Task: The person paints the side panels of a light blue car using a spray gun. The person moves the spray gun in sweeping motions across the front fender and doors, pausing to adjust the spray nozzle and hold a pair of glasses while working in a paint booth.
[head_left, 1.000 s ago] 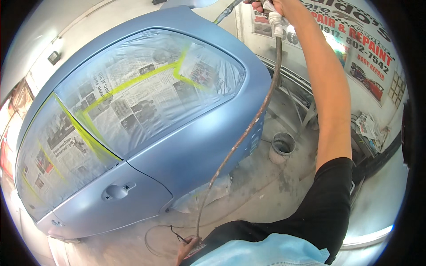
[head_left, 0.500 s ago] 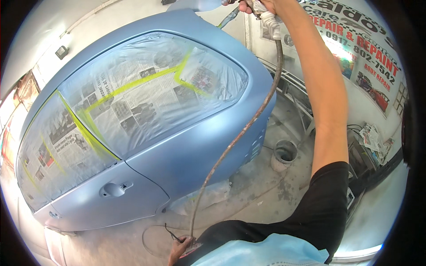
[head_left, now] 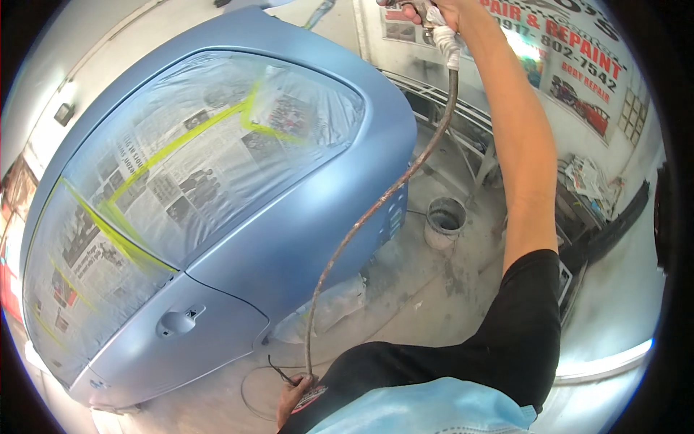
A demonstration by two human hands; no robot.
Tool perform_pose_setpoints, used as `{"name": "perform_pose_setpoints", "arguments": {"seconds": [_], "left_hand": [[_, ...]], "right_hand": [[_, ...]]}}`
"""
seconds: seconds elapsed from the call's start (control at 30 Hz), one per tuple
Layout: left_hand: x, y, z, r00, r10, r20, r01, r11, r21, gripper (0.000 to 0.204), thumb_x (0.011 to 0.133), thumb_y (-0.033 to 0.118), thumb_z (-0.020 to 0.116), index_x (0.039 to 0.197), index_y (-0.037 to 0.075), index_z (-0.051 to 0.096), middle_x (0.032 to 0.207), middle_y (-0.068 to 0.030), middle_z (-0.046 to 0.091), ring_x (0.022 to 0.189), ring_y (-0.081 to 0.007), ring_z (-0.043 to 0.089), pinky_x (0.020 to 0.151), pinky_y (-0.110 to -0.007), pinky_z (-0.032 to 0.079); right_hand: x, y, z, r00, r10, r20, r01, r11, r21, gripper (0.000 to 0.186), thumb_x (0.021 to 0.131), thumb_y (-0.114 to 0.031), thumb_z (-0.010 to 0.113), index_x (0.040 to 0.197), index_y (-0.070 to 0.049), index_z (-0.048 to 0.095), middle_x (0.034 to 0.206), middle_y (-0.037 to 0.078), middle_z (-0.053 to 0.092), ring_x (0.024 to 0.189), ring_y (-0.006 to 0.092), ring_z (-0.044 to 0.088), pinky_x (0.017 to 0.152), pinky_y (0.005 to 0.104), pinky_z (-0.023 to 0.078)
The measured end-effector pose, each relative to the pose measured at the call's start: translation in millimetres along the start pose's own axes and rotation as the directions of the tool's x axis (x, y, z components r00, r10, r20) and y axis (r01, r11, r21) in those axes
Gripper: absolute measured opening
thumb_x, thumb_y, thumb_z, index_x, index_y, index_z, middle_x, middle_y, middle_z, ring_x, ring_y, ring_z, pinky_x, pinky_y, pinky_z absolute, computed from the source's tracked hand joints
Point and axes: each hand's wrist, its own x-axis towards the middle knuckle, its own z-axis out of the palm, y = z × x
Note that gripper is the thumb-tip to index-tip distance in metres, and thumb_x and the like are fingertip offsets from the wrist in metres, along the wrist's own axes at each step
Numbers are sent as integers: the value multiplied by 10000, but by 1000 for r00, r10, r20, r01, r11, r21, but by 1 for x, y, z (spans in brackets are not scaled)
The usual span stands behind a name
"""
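Observation:
At the top edge, my right hand (head_left: 450,11) is closed around a spray gun (head_left: 432,17), partly cut off by the picture's edge. White wrapping covers the joint where a worn air hose (head_left: 376,210) leaves the gun. The hose arcs down to my left hand (head_left: 292,394), which grips it low beside my body; a thin dark cord end sticks up there. To the left stands a light blue car (head_left: 303,210) with a satin-looking surface. Newspaper, clear film and yellow-green tape mask its rear side window (head_left: 217,145) and the front door window (head_left: 79,267).
Behind the car's rear, a grimy bucket (head_left: 444,223) stands on the dusty floor. A metal rack (head_left: 463,137) runs along the wall below a printed banner (head_left: 578,79). Papers (head_left: 589,177) lie on a dark stand at right. Hose loops (head_left: 253,383) rest on the floor.
The car, bucket and banner have shifted left in the view, and the banner upward too. My right hand still holds the spray gun; my left hand keeps its grip on the hose.

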Motion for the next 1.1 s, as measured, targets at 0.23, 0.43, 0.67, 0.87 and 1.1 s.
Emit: {"name": "perform_pose_setpoints", "arguments": {"seconds": [0.23, 0.43, 0.67, 0.87, 1.1], "left_hand": [[7, -46, -22, 987, 65, 145, -47, 991, -123, 280, 941, 277, 642, 990, 5, 685, 770, -33, 673, 628, -83, 593, 569, -233, 464], [27, -91, -33, 976, -37, 215, 50, 997, -55, 297, 931, 322, 661, 993, 33, 690, 754, 16, 633, 622, -63, 570, 539, -213, 435], [29, -101, -24, 990, -78, 121, 52, 978, 204, 340, 915, 397, 636, 934, 72, 731, 696, 56, 585, 603, -39, 487, 531, -222, 379], [-16, -177, -52, 959, -272, -86, 277, 960, 51, 356, 916, 419, 636, 947, 79, 734, 665, 64, 557, 577, -37, 479, 506, -200, 361], [-33, -224, -63, 924, -379, -60, 361, 912, -194, 307, 932, 377, 621, 930, 82, 704, 625, 81, 486, 484, -17, 345, 416, -198, 240]], "right_hand": [[-46, 159, -60, 937, 342, 74, -348, 889, 297, 552, 901, -612, 541, 1014, -74, 591, 755, 20, 613, 407, 94, 475, 339, 241, 401], [-127, 229, -78, 897, 434, -89, -420, 897, 136, 564, 889, -565, 600, 1089, -38, 586, 771, 65, 606, 414, 123, 483, 317, 247, 371], [-183, 148, -30, 880, 473, 44, -472, 881, -29, 586, 887, -581, 587, 1057, -21, 601, 782, 75, 593, 431, 131, 506, 356, 249, 421], [-270, 69, 117, 787, 429, 444, -464, 885, -33, 579, 929, -579, 521, 1045, -18, 609, 808, 47, 608, 431, 88, 521, 370, 215, 418], [-310, 31, 218, 526, 142, 838, -459, 878, 140, 557, 908, -561, 566, 910, -6, 609, 743, 57, 635, 464, 122, 606, 396, 243, 443]]}}
